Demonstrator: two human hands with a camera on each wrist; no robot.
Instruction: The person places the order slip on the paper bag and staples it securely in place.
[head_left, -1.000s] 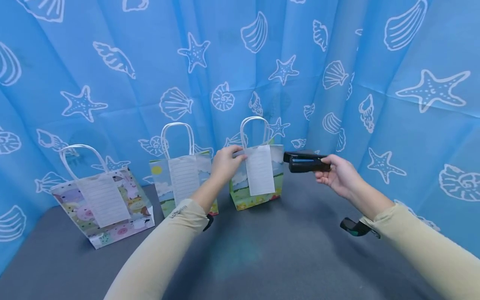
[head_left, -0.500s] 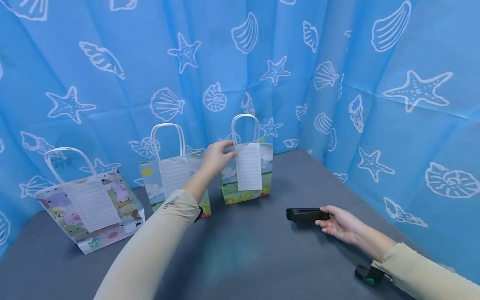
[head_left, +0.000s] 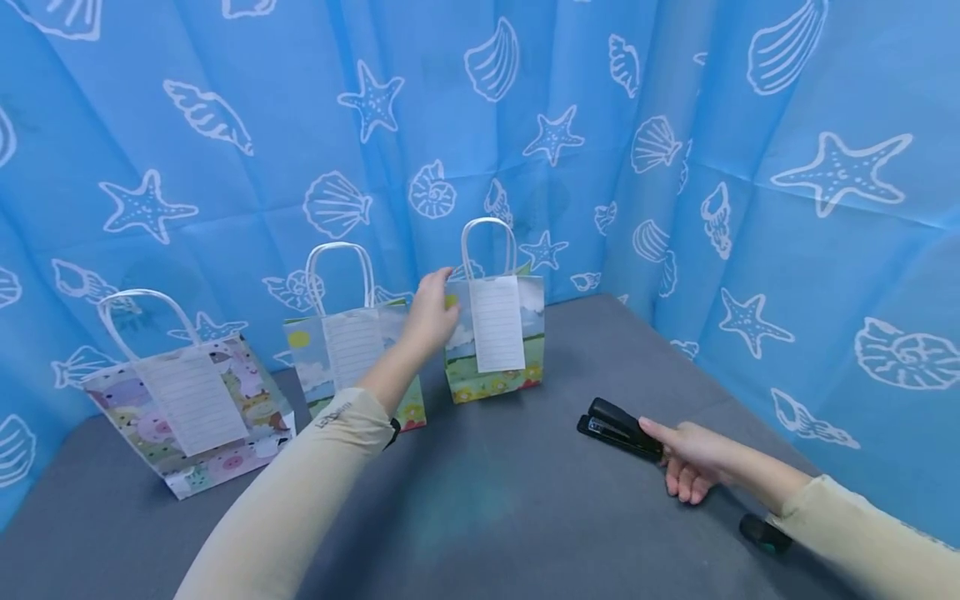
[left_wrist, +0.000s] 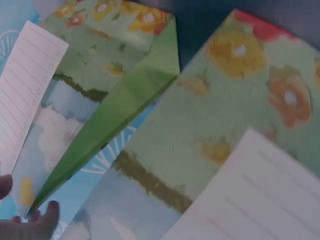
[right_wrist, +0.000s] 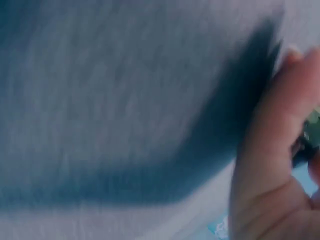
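Note:
At the right, my right hand grips a black stapler by its rear end, low over the grey table. My left hand is at the upper left corner of the right paper bag, thumb and fingers spread about that corner. The left wrist view shows the fingertips close to the bag's green side fold. A lined white paper hangs on this bag's front, below its white handles. In the right wrist view, the thumb side of the right hand shows, the stapler mostly hidden.
A matching meadow-print bag with lined paper stands left of it, partly behind my left forearm. Farther left, an animal-print bag leans back, also with lined paper. A blue shell-print curtain hangs close behind the table.
My right hand has brought the stapler down from beside the right bag to low over the table, turning it. The left hand has drawn back from the paper to the bag's left corner.

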